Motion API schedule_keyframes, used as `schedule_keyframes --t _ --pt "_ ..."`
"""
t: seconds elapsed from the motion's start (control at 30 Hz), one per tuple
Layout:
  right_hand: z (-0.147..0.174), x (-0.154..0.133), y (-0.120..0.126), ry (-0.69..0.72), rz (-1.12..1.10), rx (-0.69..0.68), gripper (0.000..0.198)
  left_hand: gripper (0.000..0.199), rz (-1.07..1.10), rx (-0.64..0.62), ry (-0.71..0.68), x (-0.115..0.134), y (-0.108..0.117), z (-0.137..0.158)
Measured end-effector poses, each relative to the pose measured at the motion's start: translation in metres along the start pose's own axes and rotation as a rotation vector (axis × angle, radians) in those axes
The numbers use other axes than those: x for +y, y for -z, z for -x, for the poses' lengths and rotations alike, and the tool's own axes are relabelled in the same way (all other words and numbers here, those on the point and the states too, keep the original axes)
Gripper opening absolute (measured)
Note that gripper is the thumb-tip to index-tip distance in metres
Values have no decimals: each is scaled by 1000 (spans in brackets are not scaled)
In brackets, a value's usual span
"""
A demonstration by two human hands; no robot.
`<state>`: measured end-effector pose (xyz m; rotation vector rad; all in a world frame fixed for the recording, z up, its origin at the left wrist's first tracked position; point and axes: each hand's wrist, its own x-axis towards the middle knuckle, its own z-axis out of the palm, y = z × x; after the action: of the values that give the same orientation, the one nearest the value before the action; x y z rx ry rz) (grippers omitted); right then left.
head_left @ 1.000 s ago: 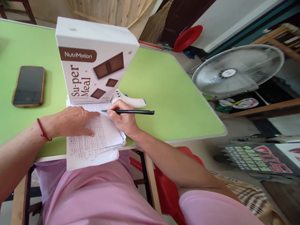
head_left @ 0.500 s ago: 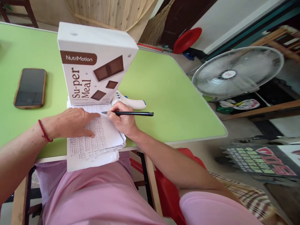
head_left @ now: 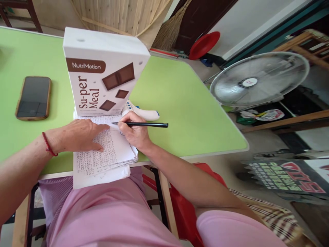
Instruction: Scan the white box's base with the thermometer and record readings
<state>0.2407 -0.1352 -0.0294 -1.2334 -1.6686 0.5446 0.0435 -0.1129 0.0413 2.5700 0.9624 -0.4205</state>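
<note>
One white NutriMotion box [head_left: 88, 87] is stood upright at the far end of the handwritten sheets [head_left: 118, 147]; what's inside can't be seen. Those sheets are stacked at the near edge of the green table [head_left: 185, 109], partly overhanging it. The left hand [head_left: 79, 135] is laid palm-down on them, thumb and index finger spread apart. A black pen [head_left: 151, 125] is pinched in the right hand [head_left: 135, 130], its tip pointed left, just beside that index fingertip. Whether paper's being touched by the tip, can't tell. A phone [head_left: 34, 97] is parked over left.
</note>
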Motion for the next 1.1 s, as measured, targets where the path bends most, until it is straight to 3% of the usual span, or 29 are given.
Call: schedule_keyframes --t 1.1 --pt "-1 1 -1 8 -35 34 12 58 -25 14 -8 -1 -3 0"
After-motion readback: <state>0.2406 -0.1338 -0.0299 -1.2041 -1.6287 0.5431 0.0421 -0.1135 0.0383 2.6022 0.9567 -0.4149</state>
